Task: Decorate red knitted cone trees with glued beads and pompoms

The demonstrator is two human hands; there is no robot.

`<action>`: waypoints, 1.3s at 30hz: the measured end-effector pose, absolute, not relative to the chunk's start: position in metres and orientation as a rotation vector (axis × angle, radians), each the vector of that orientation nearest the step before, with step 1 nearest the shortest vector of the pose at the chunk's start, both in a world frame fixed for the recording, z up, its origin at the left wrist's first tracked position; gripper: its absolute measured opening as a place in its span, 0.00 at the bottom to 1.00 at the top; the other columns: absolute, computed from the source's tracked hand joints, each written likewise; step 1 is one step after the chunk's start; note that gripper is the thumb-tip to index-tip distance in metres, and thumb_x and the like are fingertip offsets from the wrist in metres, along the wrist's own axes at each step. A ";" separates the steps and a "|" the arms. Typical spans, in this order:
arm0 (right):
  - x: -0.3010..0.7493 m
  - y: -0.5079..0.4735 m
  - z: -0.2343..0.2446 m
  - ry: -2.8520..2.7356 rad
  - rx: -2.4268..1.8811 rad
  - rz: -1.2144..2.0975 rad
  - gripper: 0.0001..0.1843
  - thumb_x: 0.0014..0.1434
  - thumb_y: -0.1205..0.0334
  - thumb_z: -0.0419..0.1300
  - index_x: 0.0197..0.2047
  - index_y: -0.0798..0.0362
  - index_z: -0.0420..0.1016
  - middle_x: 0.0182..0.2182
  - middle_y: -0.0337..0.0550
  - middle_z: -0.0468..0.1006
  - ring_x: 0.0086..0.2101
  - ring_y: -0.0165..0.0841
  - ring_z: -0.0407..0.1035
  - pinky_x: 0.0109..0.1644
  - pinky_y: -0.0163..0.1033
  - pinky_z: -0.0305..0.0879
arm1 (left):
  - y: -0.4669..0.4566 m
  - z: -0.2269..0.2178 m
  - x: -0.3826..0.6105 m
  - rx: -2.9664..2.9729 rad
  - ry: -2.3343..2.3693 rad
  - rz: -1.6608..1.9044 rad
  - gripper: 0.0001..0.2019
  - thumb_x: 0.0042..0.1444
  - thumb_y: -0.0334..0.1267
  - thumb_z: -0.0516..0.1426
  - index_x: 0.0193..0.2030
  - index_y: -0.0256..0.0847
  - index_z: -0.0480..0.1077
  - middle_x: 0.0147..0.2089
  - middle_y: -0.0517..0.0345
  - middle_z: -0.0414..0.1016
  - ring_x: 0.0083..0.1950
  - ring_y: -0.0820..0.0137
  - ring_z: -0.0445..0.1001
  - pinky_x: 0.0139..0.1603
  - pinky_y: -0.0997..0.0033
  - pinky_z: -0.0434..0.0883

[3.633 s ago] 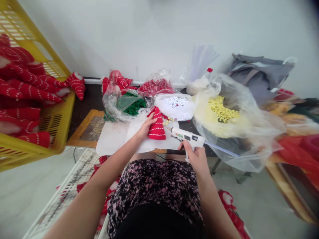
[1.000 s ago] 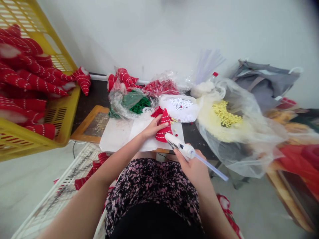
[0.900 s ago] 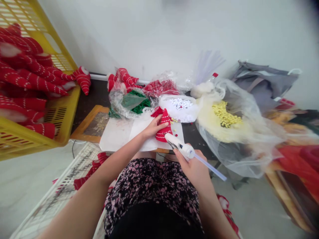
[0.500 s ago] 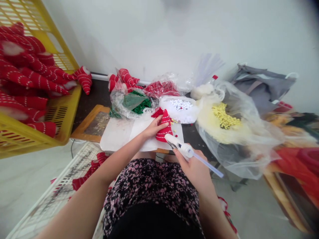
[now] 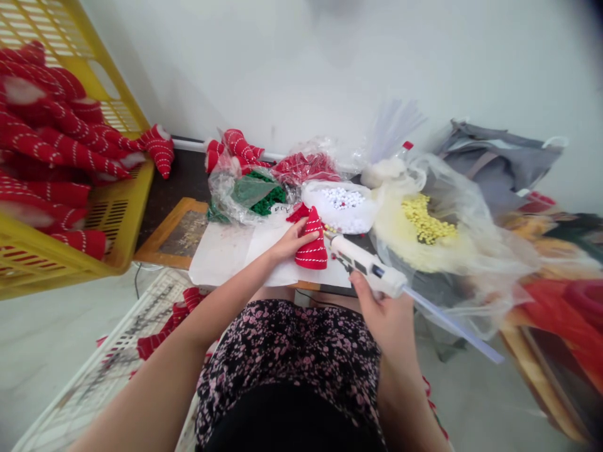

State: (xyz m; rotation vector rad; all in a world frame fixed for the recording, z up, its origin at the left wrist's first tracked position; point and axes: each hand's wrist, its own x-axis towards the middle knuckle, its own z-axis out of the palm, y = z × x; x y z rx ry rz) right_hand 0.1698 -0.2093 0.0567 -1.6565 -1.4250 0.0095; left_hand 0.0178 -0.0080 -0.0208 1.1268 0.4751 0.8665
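My left hand (image 5: 288,243) is closed on a red cone-shaped cloth hat (image 5: 311,248) with white stitched stripes, held point-away over the white paper (image 5: 226,248). In my right hand (image 5: 389,320) is a white hot glue gun (image 5: 370,267), its nozzle pointing left and standing just right of the hat. A long clear glue stick (image 5: 455,325) juts from the gun's rear. Dark red pieces (image 5: 298,213) lie beside the hat's tip. Past the hat, a white bag of small white balls (image 5: 342,199) lies open; a few loose coloured balls are near it.
A yellow crate (image 5: 117,245) heaped with red striped cloth cones (image 5: 56,138) stands at left. Bags of green pieces (image 5: 266,194) and yellow beads (image 5: 428,220) lie on the table. A wooden frame (image 5: 172,235) sits left of the paper; a white basket (image 5: 122,326) is below.
The glue gun has moved right, away from the hat's lower edge, and its nozzle is now beside the hat's right side. My left hand and the hat have hardly moved.
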 end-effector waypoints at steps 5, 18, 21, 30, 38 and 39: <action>0.185 -0.202 0.061 -1.320 -1.599 0.050 0.22 0.67 0.42 0.61 0.34 0.51 0.82 0.39 0.55 0.88 0.43 0.48 0.83 0.49 0.48 0.79 | -0.009 -0.020 0.017 1.090 0.498 0.866 0.32 0.51 0.50 0.74 0.61 0.42 0.74 0.57 0.46 0.80 0.52 0.57 0.80 0.56 0.55 0.75; 0.178 -0.184 0.046 -1.445 -1.595 0.218 0.20 0.65 0.44 0.62 0.39 0.52 0.85 0.31 0.51 0.87 0.32 0.47 0.83 0.40 0.48 0.79 | -0.001 -0.031 0.019 0.893 0.422 0.858 0.27 0.55 0.44 0.70 0.61 0.42 0.76 0.55 0.48 0.84 0.54 0.54 0.82 0.62 0.52 0.72; 0.177 -0.183 0.042 -1.456 -1.602 0.201 0.20 0.66 0.44 0.62 0.44 0.52 0.85 0.33 0.51 0.88 0.35 0.48 0.83 0.41 0.48 0.79 | 0.000 -0.031 0.020 0.863 0.419 0.866 0.26 0.54 0.43 0.71 0.60 0.42 0.77 0.56 0.48 0.84 0.55 0.54 0.82 0.62 0.52 0.72; 0.179 -0.181 0.037 -1.527 -1.656 0.179 0.21 0.67 0.43 0.60 0.43 0.51 0.85 0.33 0.53 0.87 0.37 0.50 0.83 0.42 0.49 0.79 | -0.001 -0.029 0.021 0.896 0.421 0.870 0.26 0.53 0.43 0.71 0.59 0.42 0.77 0.57 0.48 0.84 0.56 0.54 0.82 0.63 0.51 0.72; 0.189 -0.189 0.035 -1.583 -1.695 0.134 0.22 0.68 0.42 0.60 0.39 0.51 0.84 0.29 0.53 0.85 0.38 0.51 0.82 0.48 0.53 0.79 | 0.000 -0.031 0.020 0.873 0.470 0.876 0.25 0.54 0.42 0.70 0.59 0.43 0.77 0.55 0.49 0.84 0.56 0.54 0.81 0.63 0.51 0.72; 0.192 -0.190 0.035 -1.572 -1.703 0.119 0.21 0.67 0.41 0.61 0.39 0.51 0.84 0.28 0.51 0.84 0.36 0.50 0.82 0.47 0.52 0.79 | 0.000 -0.031 0.020 0.871 0.486 0.882 0.26 0.54 0.42 0.70 0.60 0.43 0.77 0.55 0.49 0.84 0.55 0.54 0.81 0.63 0.52 0.72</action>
